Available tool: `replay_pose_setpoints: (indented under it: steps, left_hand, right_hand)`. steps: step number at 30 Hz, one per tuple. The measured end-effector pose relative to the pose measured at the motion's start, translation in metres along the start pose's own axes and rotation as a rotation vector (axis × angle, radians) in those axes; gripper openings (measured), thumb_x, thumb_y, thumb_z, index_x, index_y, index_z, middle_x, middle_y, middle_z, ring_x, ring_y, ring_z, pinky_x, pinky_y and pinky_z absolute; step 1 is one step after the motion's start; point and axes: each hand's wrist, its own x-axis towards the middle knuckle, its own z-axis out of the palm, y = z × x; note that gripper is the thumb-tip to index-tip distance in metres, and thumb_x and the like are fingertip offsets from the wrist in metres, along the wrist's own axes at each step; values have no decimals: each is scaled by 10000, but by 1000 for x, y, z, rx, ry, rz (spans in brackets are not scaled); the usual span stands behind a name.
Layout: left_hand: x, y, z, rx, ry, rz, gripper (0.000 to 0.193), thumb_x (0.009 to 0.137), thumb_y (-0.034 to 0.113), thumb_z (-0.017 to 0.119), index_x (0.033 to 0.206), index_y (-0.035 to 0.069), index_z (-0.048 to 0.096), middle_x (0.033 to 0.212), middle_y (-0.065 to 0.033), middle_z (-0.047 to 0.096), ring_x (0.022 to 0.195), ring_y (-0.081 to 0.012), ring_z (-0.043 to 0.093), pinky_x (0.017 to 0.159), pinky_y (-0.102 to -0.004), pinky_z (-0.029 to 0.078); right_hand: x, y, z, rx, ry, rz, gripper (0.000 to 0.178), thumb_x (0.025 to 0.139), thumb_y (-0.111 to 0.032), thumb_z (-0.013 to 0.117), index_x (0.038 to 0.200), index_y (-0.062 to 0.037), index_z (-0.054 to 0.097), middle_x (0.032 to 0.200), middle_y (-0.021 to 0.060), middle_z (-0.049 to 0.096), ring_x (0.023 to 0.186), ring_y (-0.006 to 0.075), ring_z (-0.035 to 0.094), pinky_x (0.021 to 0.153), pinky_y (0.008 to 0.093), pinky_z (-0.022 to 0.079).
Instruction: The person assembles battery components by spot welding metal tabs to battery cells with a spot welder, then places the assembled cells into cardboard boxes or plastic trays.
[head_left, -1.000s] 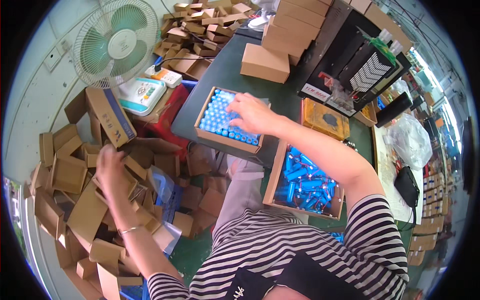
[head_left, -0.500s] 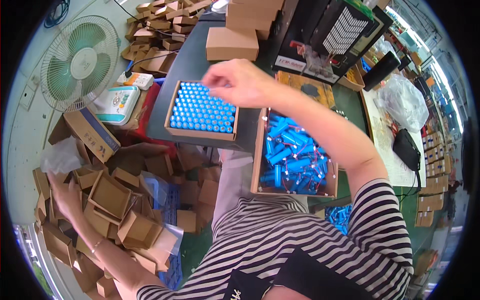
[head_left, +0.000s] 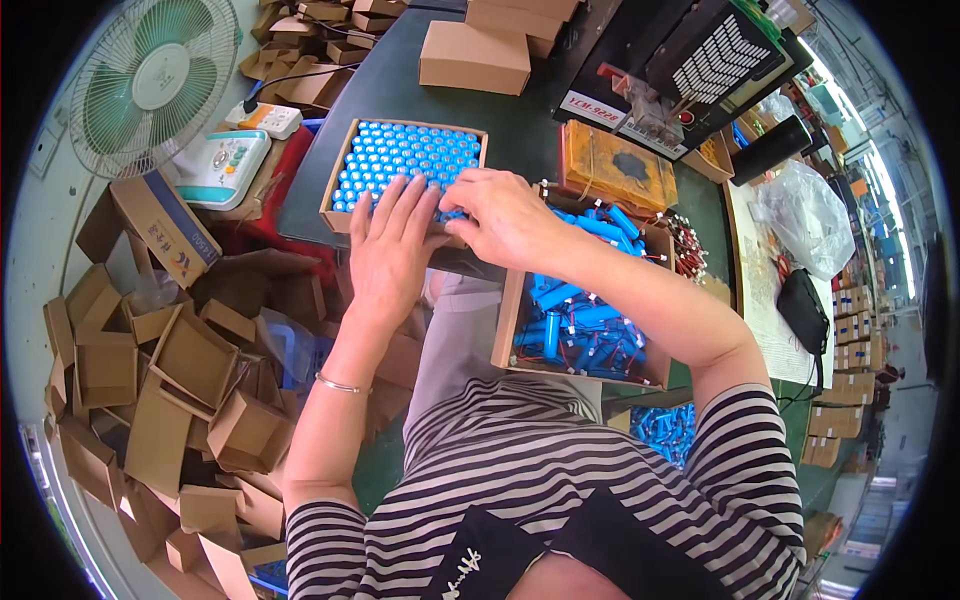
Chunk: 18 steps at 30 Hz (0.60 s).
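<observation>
A shallow cardboard box [head_left: 333, 219] holds upright blue cylindrical battery cells [head_left: 400, 150] in tight rows. My left hand [head_left: 388, 250] lies over the box's near side, fingers stretched out across the front rows of cells. Beside it, my right hand [head_left: 505, 220] is at the near right corner with its fingers bent and drawn toward the thumb. Blue shows at those fingertips, but I cannot tell whether they grip a cell. Under my right forearm, a larger open carton [head_left: 508, 320] contains loose blue battery packs [head_left: 585, 325] with wires and small white connectors.
Closed cardboard boxes [head_left: 474, 57] stand at the back of the dark table [head_left: 375, 85]. A black machine [head_left: 640, 80] is at the far right, with a yellowish block [head_left: 615, 165] before it. Empty cartons [head_left: 195, 355] pile up at left, below a fan [head_left: 160, 80].
My left hand has come from the carton pile at left to the box of cells, leaving the clear plastic there. My right hand has moved down to the box's near right corner.
</observation>
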Motion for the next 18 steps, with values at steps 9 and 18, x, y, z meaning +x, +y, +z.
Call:
replay_pose_setpoints:
  steps: [9, 18]
  left_hand:
    - [11, -5, 19, -151, 70, -30, 394, 785, 130, 615, 1168, 76, 535, 1229, -65, 525, 1213, -228, 422, 1051, -437, 196]
    - [-1, -6, 13, -59, 110, -89, 331, 803, 49, 557, 1130, 100, 555, 1207, -33, 537, 1204, -222, 429, 1057, -452, 146]
  right_hand:
    - [25, 33, 4, -82, 34, 97, 66, 710, -88, 632, 742, -30, 624, 761, 138, 585, 724, 324, 589, 658, 397, 478]
    - [35, 12, -1, -287, -142, 137, 167, 731, -137, 674, 837, -27, 607, 833, 155, 587, 783, 324, 596, 696, 404, 485]
